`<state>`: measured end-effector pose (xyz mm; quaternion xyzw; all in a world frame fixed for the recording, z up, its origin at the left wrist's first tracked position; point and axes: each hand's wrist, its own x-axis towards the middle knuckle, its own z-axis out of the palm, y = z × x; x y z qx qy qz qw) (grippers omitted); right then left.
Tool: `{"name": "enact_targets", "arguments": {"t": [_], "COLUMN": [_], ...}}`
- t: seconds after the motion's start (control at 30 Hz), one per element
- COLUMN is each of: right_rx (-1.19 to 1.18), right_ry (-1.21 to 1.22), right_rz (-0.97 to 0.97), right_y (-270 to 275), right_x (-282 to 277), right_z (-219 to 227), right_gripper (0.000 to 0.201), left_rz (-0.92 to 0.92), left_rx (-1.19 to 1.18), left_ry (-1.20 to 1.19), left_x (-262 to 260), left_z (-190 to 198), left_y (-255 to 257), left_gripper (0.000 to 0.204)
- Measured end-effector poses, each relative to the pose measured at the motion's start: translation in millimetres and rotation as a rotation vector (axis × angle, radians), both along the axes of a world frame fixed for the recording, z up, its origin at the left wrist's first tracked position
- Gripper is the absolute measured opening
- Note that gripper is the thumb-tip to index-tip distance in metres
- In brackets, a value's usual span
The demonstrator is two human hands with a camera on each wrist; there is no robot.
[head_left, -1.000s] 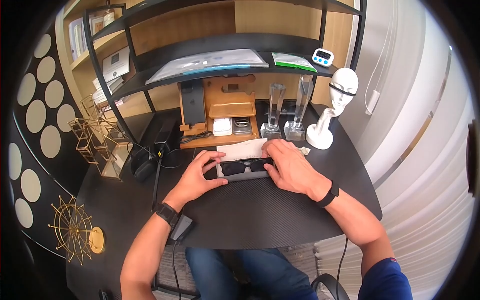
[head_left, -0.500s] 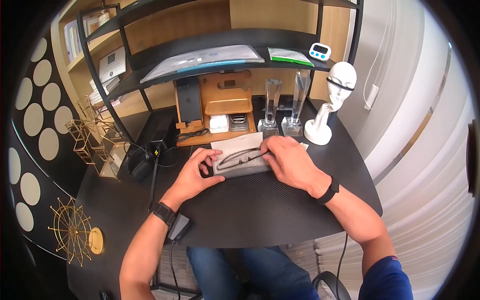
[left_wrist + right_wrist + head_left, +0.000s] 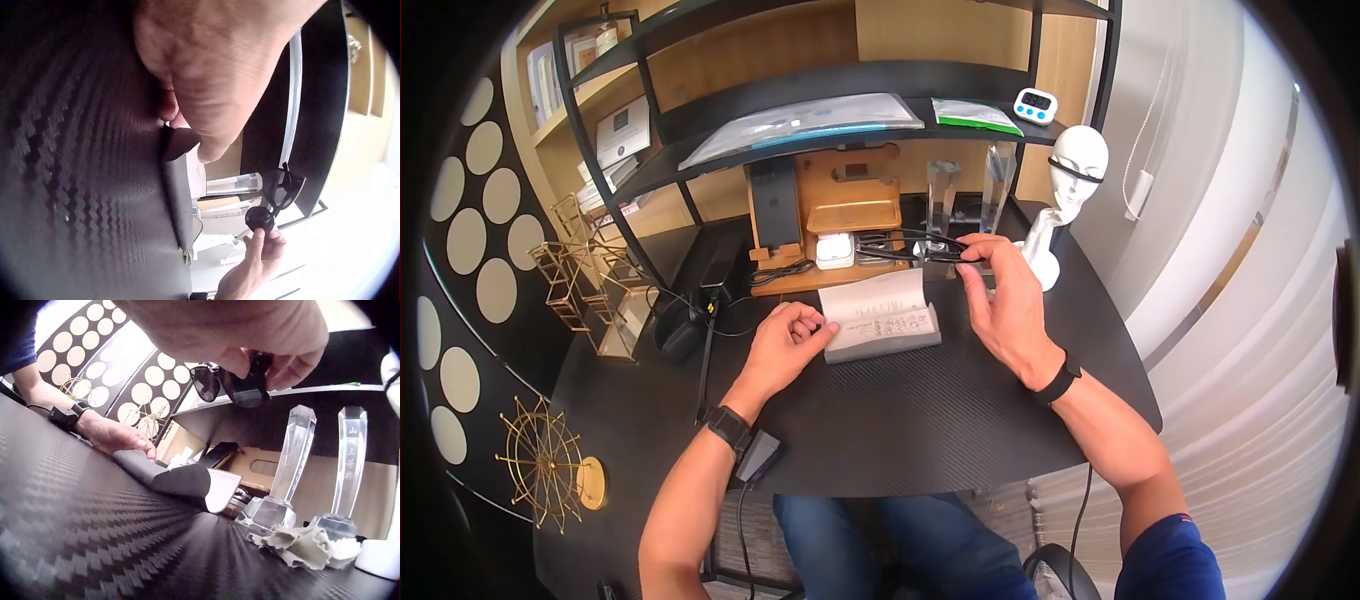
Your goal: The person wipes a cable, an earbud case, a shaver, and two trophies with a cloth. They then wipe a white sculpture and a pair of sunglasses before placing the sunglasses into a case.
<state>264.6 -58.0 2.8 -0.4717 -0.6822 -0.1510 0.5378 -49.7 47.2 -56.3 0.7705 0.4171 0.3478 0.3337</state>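
A pair of dark sunglasses (image 3: 910,243) is pinched between the thumb and fingers of my right hand (image 3: 1008,300), raised above the desk. Their dark lenses (image 3: 247,390) hang below the fingers in the right wrist view. Lower and to the left, a grey glasses case (image 3: 885,350) lies on the desk with its flap up. Dark writing shows on its pale inside. My left hand (image 3: 785,345) holds the case by its left end, thumb at the edge and the other fingers curled behind.
Two clear trophies (image 3: 294,456) stand behind the case, with a crumpled grey cloth (image 3: 300,547) near their bases. A white mannequin head (image 3: 1080,155) is at the right. A wooden organizer (image 3: 855,215) sits under the black shelf. Gold ferris wheel model (image 3: 545,462) at the left.
My right hand has lifted the sunglasses up out of the case and moved them up and to the right. My left hand has stayed at the case's left end.
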Motion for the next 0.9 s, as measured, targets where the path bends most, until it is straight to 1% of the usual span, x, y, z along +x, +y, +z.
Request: {"name": "enact_targets", "arguments": {"t": [0.07,0.17,0.23,0.33,0.37,0.43,0.53,0.57,0.6,0.63,0.67,0.7,0.73,0.77,0.83,0.87,0.9], "right_rx": [-0.017,-0.029,-0.025,-0.030,-0.047,-0.069,-0.104,-0.092,-0.149,-0.152,-0.283,-0.279,-0.382,-0.343,-0.590,-0.591,-0.646], "right_ry": [-0.004,-0.059,-0.079,-0.153,-0.198,-0.212,-0.253,-0.253,-0.227,-0.236,-0.124,-0.072,-0.047,-0.108,0.002,-0.004,-0.001], "right_rz": [0.012,0.019,0.046,0.102,0.122,0.129,0.163,0.144,0.122,0.111,0.137,0.188,0.226,0.231,0.215,0.221,0.256], "right_y": [0.7,-0.3,-1.4,-3.3,-4.5,-6.5,-4.7,-5.4,-9.1,-7.5,-4.1,3.0,5.1,10.0,8.7,12.2,18.3], "right_x": [-0.7,-2.3,-3.1,-7.4,-9.0,-9.8,-9.5,-8.3,-9.7,-11.2,-12.2,-16.8,-20.2,-19.5,-30.0,-27.3,-22.5], "right_z": [0.3,-0.6,-3.2,-1.0,-1.5,-4.2,-6.0,-10.9,-12.4,-14.1,-19.1,-21.2,-20.5,-16.0,-1.8,-3.3,-8.5], "right_gripper": [0.019,0.020,0.019,0.018,0.017,0.017,0.020,0.021,0.021,0.021,0.021,0.019,0.016,0.015,0.015,0.015,0.016], "left_rz": [0.010,0.024,-0.006,-0.011,-0.006,0.000,-0.013,0.013,0.032,-0.006,0.016,0.016,0.002,-0.029,-0.034,-0.041,-0.048], "left_rx": [0.020,0.031,0.037,0.039,0.037,0.019,0.033,0.061,0.024,-0.041,0.019,0.094,0.147,0.065,-0.027,-0.029,-0.035], "left_ry": [0.011,0.010,0.008,-0.059,-0.059,-0.099,-0.078,-0.040,0.010,-0.107,-0.058,-0.033,-0.155,-0.209,-0.199,-0.192,-0.185], "left_x": [1.8,1.8,2.6,-1.6,-2.5,-2.9,-3.3,-0.6,2.6,1.2,-0.7,-3.2,-6.3,-1.4,-0.1,-0.5,-1.4], "left_z": [2.5,1.1,3.1,-5.3,-6.1,-6.6,-11.4,-8.2,-1.6,-6.1,-6.8,-7.0,-11.1,-9.8,-7.2,-5.5,-5.2], "left_y": [0.1,-3.6,-4.4,0.4,0.5,1.3,4.1,-0.6,-4.7,-3.9,-1.5,2.8,2.0,6.8,6.8,6.6,5.4], "left_gripper": [0.031,0.026,0.015,0.011,0.011,0.012,0.016,0.019,0.021,0.021,0.023,0.025,0.026,0.023,0.022,0.025,0.028]}}
